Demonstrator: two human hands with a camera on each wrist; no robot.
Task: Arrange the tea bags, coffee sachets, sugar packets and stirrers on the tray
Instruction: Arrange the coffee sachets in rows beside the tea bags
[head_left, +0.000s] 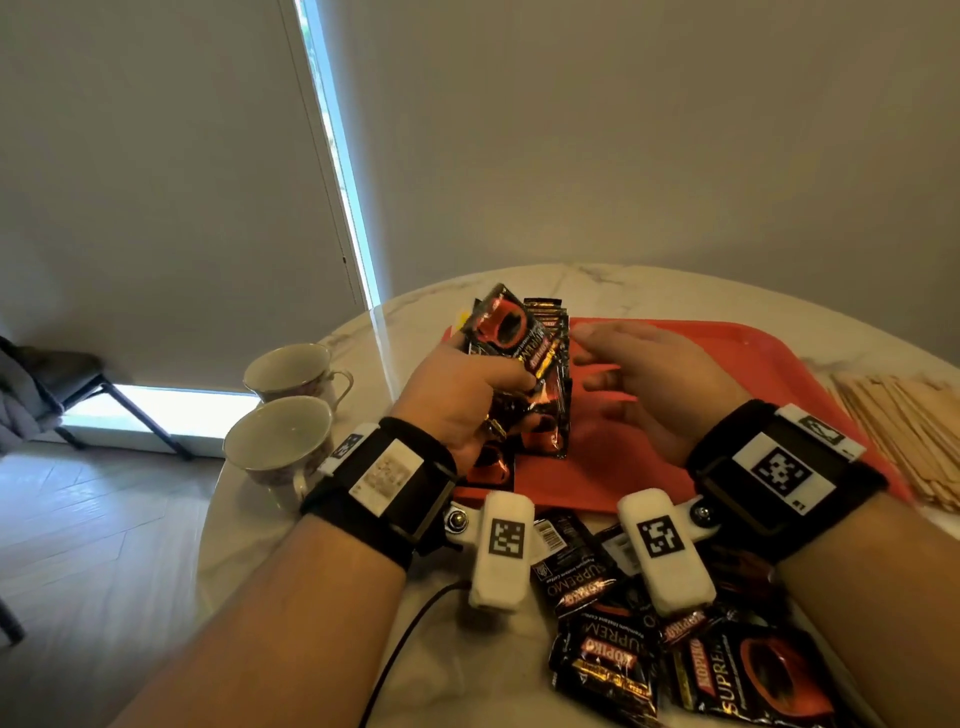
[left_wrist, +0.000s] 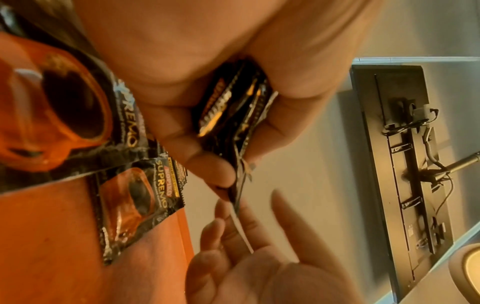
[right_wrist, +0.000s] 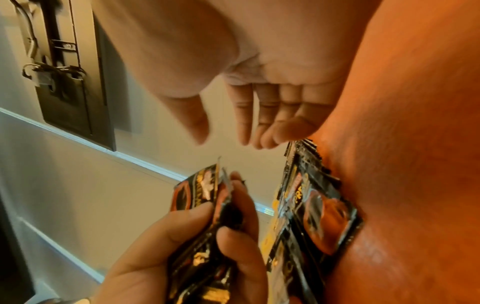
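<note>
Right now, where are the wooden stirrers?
In the head view, the wooden stirrers lie in a heap on the marble table at the far right, just off the red tray's right edge, beyond the right hand.

Setting: a room in a home, likely a living or dining area. Evidence: round marble-patterned table set against a plain pale wall. Floor is wood-look planks laid in a herringbone pattern. Roller blind covers a tall window, daylight showing along its edge and under its hem. Dark chair on thin metal legs stands by the window. Two china teacups sit on the table edge. Wrist views show a flat screen from behind, cables hanging down its back.
</note>
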